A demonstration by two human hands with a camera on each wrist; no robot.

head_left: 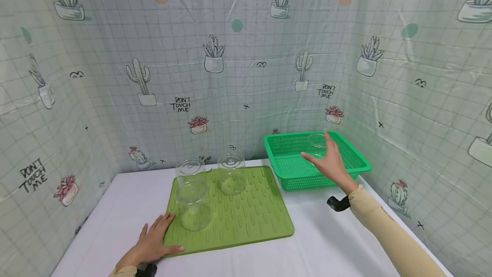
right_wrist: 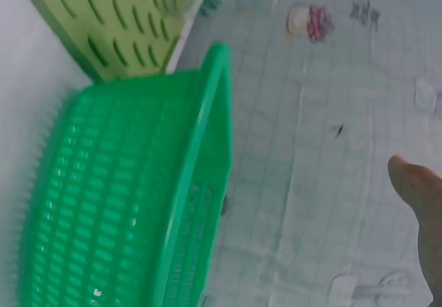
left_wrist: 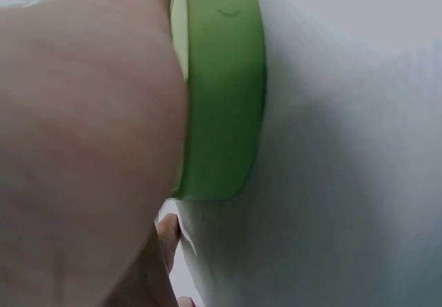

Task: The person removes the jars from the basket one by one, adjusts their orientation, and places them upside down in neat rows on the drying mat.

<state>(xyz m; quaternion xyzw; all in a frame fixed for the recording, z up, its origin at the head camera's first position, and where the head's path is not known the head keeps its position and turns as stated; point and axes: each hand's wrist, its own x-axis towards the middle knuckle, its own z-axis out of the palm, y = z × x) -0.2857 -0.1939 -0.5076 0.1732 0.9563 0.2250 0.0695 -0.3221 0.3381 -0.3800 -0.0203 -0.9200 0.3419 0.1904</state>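
Note:
My left hand rests with its fingers spread over the front left corner of a green ridged mat. Three clear glasses stand on that mat: a front left glass, one behind it and another at the back middle. Over the green plastic basket my right hand is held with thumb and fingers wide apart. Inside the basket, just beyond that hand, is a clear glass; whether the fingers touch it I cannot tell. The right wrist view shows the thumb above the basket's rim.
A white cloth covers the table. Fabric curtains printed with cacti hang close behind the mat and basket and along both sides. The basket stands at the table's back right, beside the mat's right edge.

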